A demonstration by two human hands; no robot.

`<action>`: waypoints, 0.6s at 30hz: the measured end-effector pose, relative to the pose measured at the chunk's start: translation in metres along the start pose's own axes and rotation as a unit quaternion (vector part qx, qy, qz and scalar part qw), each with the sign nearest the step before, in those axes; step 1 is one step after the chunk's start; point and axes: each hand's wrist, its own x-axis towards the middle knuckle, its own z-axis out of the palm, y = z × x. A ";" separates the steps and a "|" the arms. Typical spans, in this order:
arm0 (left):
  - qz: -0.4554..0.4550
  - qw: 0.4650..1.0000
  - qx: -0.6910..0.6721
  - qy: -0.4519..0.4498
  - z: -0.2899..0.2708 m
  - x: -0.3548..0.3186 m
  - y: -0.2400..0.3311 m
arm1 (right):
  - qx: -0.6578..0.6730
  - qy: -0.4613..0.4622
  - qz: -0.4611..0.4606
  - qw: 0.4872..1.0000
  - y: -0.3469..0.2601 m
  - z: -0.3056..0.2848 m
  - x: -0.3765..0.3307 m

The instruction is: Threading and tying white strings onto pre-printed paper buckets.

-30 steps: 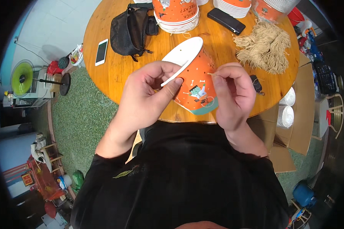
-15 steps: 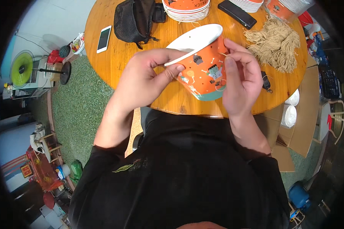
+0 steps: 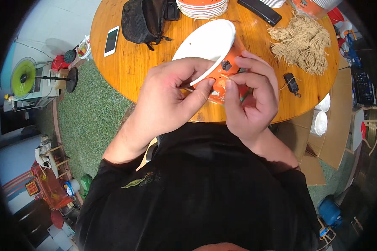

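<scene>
Your right hand (image 3: 252, 96) has moved in toward your left hand (image 3: 167, 94): half a second ago its thumb and fingertip were well apart from your left thumb, and now they are just beside it. They pinch a thin tan cord (image 3: 225, 77), while the fingers behind reach around the outer wall of the orange printed paper bucket with a white inside (image 3: 205, 42). Your left hand grasps that bucket's rim, thumb outside, fingers inside. The bucket hangs tilted between your hands, above the round wooden table (image 3: 117, 77), its opening showing wider than before. So both hands now seem to be working one patch of wall below the rim; whether the cord passes through it, you cannot tell.
</scene>
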 end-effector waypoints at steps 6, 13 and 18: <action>-0.035 0.998 0.006 -0.051 -0.002 0.001 0.007 | -0.008 -0.023 0.005 1.000 -0.006 -0.006 0.002; -0.029 0.997 0.028 -0.060 -0.002 0.002 0.009 | -0.021 -0.032 0.014 0.999 -0.008 -0.006 0.003; -0.023 0.997 0.035 -0.064 0.001 0.002 0.011 | -0.036 -0.008 -0.003 0.999 -0.004 -0.005 0.004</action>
